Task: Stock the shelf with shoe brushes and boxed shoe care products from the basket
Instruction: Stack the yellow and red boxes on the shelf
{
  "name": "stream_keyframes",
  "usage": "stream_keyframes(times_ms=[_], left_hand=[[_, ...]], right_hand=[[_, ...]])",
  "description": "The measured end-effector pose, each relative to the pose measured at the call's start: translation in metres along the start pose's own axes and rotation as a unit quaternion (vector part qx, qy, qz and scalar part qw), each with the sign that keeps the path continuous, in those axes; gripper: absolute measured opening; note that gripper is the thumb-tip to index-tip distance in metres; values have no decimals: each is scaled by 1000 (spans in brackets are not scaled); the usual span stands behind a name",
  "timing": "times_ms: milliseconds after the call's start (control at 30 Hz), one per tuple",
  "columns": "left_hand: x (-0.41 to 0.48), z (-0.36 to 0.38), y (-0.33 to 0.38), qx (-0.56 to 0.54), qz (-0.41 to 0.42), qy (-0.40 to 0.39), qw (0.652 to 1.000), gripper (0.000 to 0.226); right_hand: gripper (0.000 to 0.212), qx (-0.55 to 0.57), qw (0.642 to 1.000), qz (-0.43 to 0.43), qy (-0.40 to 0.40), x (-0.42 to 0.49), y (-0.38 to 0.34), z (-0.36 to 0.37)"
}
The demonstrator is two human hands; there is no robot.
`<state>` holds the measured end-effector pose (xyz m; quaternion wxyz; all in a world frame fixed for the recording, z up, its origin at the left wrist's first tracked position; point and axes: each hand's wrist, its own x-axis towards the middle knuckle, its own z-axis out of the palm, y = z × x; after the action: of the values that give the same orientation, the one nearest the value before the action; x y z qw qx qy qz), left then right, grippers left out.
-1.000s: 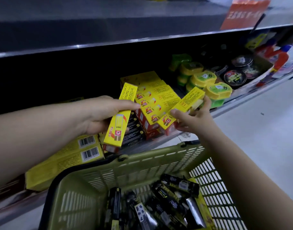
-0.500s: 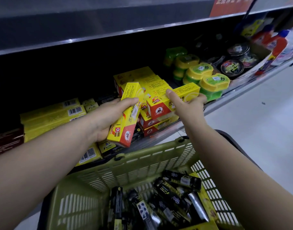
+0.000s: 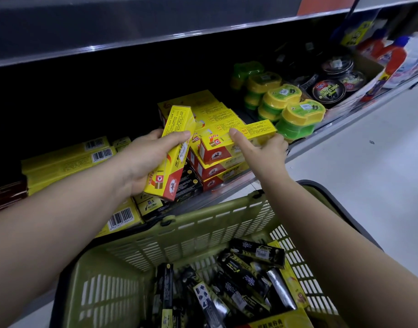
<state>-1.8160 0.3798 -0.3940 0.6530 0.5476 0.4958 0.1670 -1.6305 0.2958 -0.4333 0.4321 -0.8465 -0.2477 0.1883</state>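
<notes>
My left hand (image 3: 144, 159) grips a long yellow and red box (image 3: 173, 147), tilted upright in front of the shelf. My right hand (image 3: 260, 150) holds another yellow box (image 3: 241, 136) lying on top of a stack of the same boxes (image 3: 217, 166) on the lower shelf, thumb on its top and fingers curled behind its far end. The green basket (image 3: 198, 230) sits below my arms, holding several black and yellow boxed shoe care products (image 3: 248, 273).
Long yellow barcoded boxes (image 3: 68, 159) lie on the shelf at left. Green and yellow plastic tubs (image 3: 295, 114) and round black tins (image 3: 328, 88) stand to the right, with bottles (image 3: 392, 58) beyond. An upper shelf edge (image 3: 155, 39) overhangs. Pale floor lies at right.
My right hand brought its box from the stack's front edge up onto the top of the stack. My left hand rose with its box and moved closer to the stack.
</notes>
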Motion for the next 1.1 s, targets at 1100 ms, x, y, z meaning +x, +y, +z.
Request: stream_keyframes(times_ms=[1100], left_hand=[[-33,-47,34,292,220,56,929,109]], right_hand=[[43,-135,853,-463,-198,19,-94,-39]])
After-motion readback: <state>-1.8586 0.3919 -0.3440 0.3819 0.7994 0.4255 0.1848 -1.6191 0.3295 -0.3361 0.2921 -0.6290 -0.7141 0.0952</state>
